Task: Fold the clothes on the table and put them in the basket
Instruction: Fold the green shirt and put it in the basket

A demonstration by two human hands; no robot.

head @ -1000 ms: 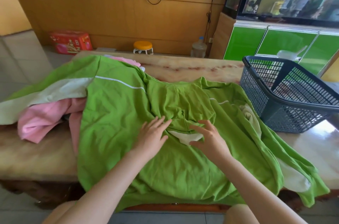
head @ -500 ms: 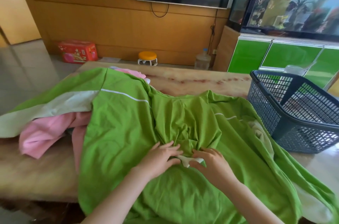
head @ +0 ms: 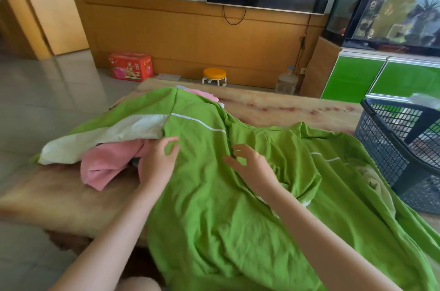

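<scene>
Head view, green garment (head: 214,207) across wooden table (head: 59,195), basket (head: 385,155) beside; tiled floor (head: 47,90)

Single head-worn view.
Faces forward and down across the desk (head: 273,104) from its near edge, close above it, toward the panelled wall (head: 190,35).

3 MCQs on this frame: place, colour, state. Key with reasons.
1. The basket stands: A) on the floor B) on the table, right end C) on the table, left end
2. The cloth under the green garment, below its sleeve at left, is: A) pink B) blue C) black
3. The green garment is: A) folded square B) spread out, rumpled C) in the basket
Key: 1 B, it sits on the tabletop at right. 2 A, the pink garment shows below the sleeve. 3 B, it lies unfolded across the table.
</scene>
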